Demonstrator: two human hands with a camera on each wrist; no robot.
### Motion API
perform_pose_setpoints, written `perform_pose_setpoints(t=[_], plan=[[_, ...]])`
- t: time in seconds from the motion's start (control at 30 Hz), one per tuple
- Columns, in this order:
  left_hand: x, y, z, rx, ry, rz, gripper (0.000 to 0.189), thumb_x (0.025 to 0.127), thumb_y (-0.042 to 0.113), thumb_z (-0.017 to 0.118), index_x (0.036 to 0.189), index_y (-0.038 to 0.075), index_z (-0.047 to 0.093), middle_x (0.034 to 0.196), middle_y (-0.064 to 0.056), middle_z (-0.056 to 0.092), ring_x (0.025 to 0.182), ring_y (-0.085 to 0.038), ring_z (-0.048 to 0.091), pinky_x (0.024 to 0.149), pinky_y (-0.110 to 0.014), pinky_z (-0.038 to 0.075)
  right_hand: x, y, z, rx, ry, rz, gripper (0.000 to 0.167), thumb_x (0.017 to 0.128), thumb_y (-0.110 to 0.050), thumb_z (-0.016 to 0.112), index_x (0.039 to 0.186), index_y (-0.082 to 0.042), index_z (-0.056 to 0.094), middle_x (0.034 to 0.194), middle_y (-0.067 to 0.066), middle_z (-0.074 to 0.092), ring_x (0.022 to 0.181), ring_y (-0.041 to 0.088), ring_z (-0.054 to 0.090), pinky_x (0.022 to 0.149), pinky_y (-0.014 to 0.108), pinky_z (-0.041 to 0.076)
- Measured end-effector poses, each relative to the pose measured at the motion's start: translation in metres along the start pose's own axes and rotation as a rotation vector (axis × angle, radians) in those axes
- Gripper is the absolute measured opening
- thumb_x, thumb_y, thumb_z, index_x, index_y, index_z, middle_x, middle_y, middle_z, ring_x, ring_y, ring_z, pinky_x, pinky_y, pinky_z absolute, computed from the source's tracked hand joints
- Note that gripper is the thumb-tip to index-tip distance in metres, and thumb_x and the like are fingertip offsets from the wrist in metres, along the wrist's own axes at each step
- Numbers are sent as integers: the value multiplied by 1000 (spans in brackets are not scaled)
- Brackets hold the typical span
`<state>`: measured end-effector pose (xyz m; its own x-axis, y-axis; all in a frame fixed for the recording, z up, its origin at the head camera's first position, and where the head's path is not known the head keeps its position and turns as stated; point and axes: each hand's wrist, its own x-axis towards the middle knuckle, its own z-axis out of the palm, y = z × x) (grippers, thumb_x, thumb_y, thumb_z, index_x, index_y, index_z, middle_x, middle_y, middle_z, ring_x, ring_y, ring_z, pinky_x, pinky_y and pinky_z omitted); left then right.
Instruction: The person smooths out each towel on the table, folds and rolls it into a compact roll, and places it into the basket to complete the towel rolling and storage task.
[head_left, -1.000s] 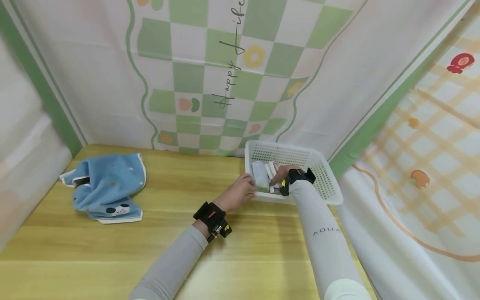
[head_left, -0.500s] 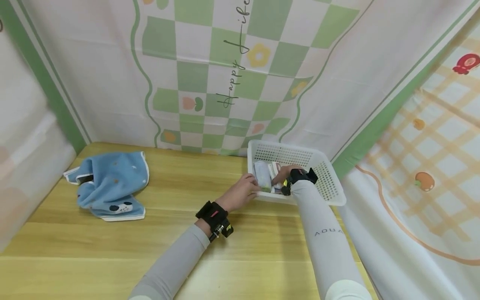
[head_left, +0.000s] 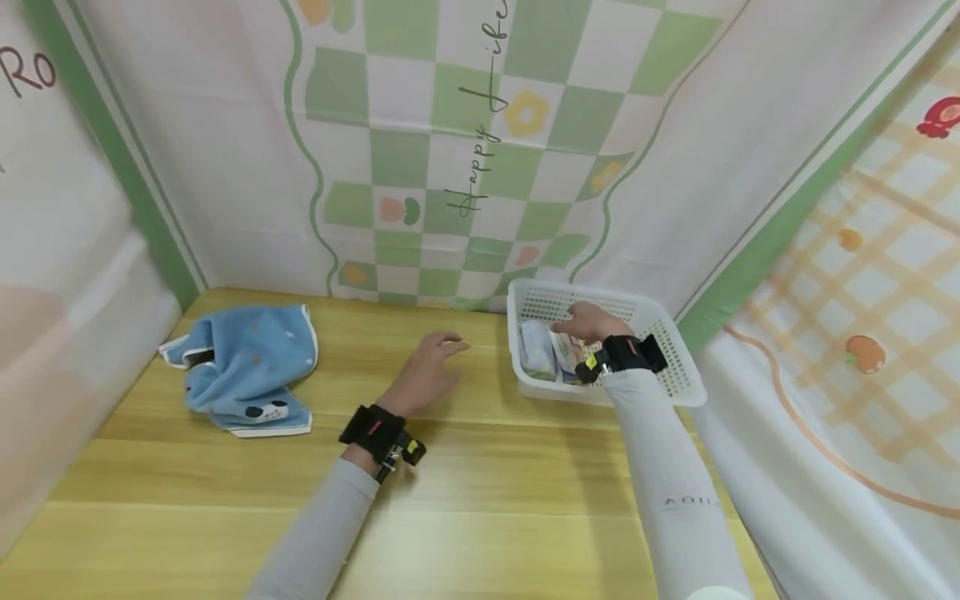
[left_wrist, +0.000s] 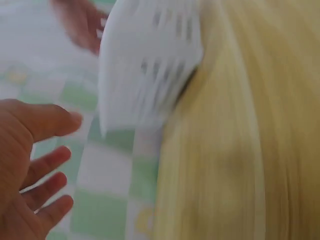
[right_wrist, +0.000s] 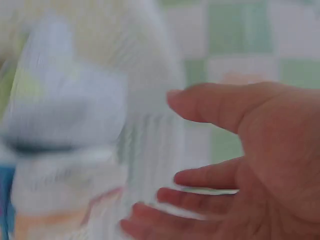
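Checkered cloth backs the surface, where the right hand hovers over the white basket at the far right and the left hand is apart from it, both released, fingers loosely spread. Inside, at its left end, a pale bundle looks light and soft, probably best pinched mid-length; the basket seems stiff, easiest held by its rim.

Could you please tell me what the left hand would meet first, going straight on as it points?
Probably the white, rectangular, perforated plastic basket, though whether the left hand would clear its rim is unclear.
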<state>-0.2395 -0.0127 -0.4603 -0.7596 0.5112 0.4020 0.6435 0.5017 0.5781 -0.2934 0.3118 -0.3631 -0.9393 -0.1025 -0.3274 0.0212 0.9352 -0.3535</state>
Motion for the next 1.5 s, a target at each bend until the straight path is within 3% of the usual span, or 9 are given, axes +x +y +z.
perform_pose_setpoints(t=[0.2,0.3,0.47,0.63,0.87,1.03,1.17,1.33,1.5], plan=[[-37,-43,-38,164,122,-160,46,88,4,73,133,-1,63,142,-27,53,136,-43,44,114,-57,37,-13,-48,40,181,330,-389,52,101,-14,60,144,10,45,145,33,45,128,49,51,106,57,47],[-61,-57,-54,321,194,-254,51,85,5,75,134,-4,61,140,-31,53,133,-48,45,112,-63,34,-23,-78,75,329,373,-533,47,97,-7,63,139,9,50,140,30,49,125,46,52,103,54,50],[-102,-74,-72,361,352,-464,56,85,4,75,135,-11,53,146,-39,37,139,-56,28,110,-73,20,-31,-123,143,519,276,-584,47,97,-9,64,140,4,51,141,22,51,128,40,52,106,50,49],[-134,-84,-78,323,466,-539,53,88,3,70,133,-14,50,145,-43,26,139,-58,17,114,-73,9,-34,-154,204,568,160,-596,48,99,-10,61,143,5,49,142,21,51,128,38,54,106,48,50],[-158,-83,-88,434,395,-728,56,92,12,64,133,-20,42,127,-47,38,115,-63,39,92,-74,36,-36,-195,252,629,15,-648,53,100,-10,62,148,3,43,147,21,46,129,38,53,107,41,50],[-161,-79,-92,405,270,-652,39,98,12,61,120,-19,56,113,-43,53,100,-60,54,82,-68,47,-35,-215,266,483,-5,-676,62,95,-11,70,149,-1,43,147,17,49,128,32,55,106,33,48],[-157,-75,-86,338,250,-573,24,99,11,61,105,-12,66,96,-31,65,87,-47,62,75,-58,51,-34,-224,271,365,22,-722,70,90,-11,76,151,2,42,145,18,51,128,28,54,109,31,45],[-151,-66,-70,237,258,-539,26,101,9,58,76,3,55,65,-11,54,59,-28,53,54,-39,39,-29,-226,273,267,96,-805,72,84,-9,80,147,-1,48,138,13,59,128,23,55,111,32,44],[-146,-56,-60,106,251,-509,25,104,11,54,80,4,55,65,-6,49,58,-20,48,55,-33,37,-24,-224,268,181,162,-797,58,77,-12,85,130,-4,62,113,4,68,103,12,59,92,25,48]])
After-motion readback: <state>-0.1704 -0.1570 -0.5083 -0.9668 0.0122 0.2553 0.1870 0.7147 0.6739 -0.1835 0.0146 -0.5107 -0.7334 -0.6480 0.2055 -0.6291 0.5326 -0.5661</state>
